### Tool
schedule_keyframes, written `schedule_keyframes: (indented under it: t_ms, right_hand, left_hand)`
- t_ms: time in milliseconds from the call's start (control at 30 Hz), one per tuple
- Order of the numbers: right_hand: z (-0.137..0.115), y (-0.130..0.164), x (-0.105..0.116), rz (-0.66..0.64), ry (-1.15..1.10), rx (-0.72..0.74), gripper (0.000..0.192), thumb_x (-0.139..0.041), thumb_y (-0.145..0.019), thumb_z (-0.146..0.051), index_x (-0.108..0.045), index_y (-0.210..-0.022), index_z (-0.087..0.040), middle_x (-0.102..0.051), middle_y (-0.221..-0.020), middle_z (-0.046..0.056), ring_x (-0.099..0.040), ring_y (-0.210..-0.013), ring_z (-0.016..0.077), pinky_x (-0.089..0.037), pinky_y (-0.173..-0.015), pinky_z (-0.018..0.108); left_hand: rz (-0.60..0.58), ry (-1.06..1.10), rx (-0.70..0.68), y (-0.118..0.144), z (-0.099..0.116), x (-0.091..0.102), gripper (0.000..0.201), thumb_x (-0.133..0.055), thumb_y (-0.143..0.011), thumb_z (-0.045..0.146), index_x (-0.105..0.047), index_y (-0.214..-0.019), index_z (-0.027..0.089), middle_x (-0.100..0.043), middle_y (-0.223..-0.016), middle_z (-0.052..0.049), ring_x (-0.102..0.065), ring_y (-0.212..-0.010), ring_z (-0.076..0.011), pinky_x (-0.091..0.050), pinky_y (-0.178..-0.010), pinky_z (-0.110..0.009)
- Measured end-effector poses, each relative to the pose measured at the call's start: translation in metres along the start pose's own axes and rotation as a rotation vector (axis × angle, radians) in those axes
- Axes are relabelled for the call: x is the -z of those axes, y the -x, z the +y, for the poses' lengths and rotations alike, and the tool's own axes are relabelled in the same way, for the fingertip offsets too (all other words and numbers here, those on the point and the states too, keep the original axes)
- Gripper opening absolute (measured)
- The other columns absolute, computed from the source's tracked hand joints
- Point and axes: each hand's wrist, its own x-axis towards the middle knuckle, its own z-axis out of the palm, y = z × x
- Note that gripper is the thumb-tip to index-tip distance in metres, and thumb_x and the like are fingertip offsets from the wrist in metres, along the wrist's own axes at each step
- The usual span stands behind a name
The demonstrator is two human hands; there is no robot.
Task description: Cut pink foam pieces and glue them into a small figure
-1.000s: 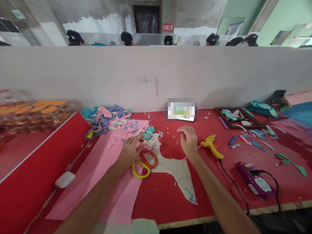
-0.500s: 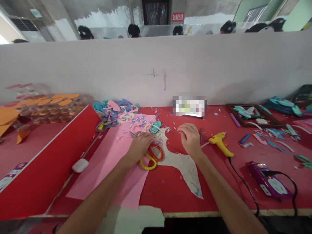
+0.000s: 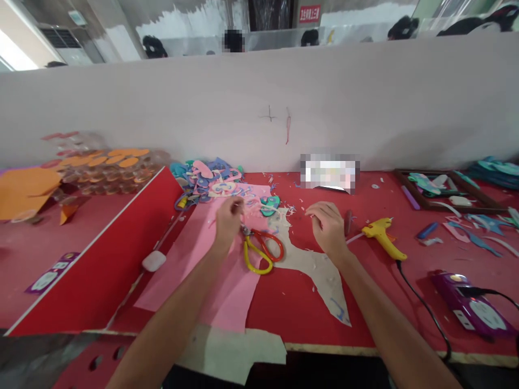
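My left hand [image 3: 227, 221] is raised a little over the pink foam sheet [image 3: 219, 270], with its fingertips pinched on a thin pale foam strip [image 3: 259, 206] that runs right towards the scraps. Just right of it, scissors [image 3: 261, 251] with one red and one yellow handle lie flat, untouched. My right hand [image 3: 329, 227] rests with loosely curled fingers at the top edge of a cream foam offcut [image 3: 320, 273] and holds nothing. A pile of blue, pink and teal foam cutouts [image 3: 211, 181] lies behind my left hand.
A yellow glue gun [image 3: 381, 236] lies right of my right hand, its black cord running to a purple power strip [image 3: 470, 305]. Behind these is a wooden tray [image 3: 482, 204] of pieces. A red board [image 3: 93, 259], a small white object [image 3: 154, 261], orange sheets [image 3: 24, 189] and plastic cups [image 3: 105, 167] are on the left. A grey partition [image 3: 259, 102] rises behind.
My left hand has come off the scissors' handles and lifted up and back, pinching a thin strip. The right hand has barely moved. The view has shifted left.
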Motion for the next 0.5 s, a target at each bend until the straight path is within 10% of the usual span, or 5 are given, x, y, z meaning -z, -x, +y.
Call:
schedule_keyframes:
  t_ms: [100,233,500]
  right_hand:
    - [0.000,0.000,-0.001,-0.006,-0.002,0.001,0.025,-0.046,-0.087,-0.001,-0.065,-0.087,-0.016,-0.068,-0.096,0.004,-0.058,-0.098,0.0194,-0.046,-0.094,0.036]
    - [0.001,0.001,-0.002,-0.014,0.002,0.012,0.024,-0.047,-0.088,-0.002,-0.066,-0.087,-0.016,-0.068,-0.096,0.004,-0.058,-0.098,0.0197,-0.046,-0.094,0.036]
    - [0.003,0.004,-0.003,-0.045,-0.027,0.011,0.026,-0.045,-0.087,-0.001,-0.066,-0.087,-0.016,-0.068,-0.095,0.005,-0.058,-0.098,0.0197,-0.048,-0.092,0.035]
  left_hand:
    - [0.305,0.321,0.063,-0.024,-0.015,0.023,0.057,-0.062,-0.088,0.025,-0.041,-0.141,0.026,-0.052,-0.138,-0.010,-0.063,-0.108,-0.0144,-0.055,-0.096,-0.032]
    - [0.291,0.320,0.036,-0.031,-0.025,0.032,0.086,-0.069,-0.086,0.034,-0.020,-0.156,0.030,-0.019,-0.163,-0.011,-0.049,-0.136,-0.0220,-0.051,-0.110,-0.037]
    - [-0.633,-0.594,-0.236,-0.029,-0.011,0.005,0.078,-0.064,-0.088,0.054,-0.034,-0.155,0.028,-0.029,-0.161,-0.012,-0.034,-0.147,-0.0311,-0.040,-0.117,-0.045]
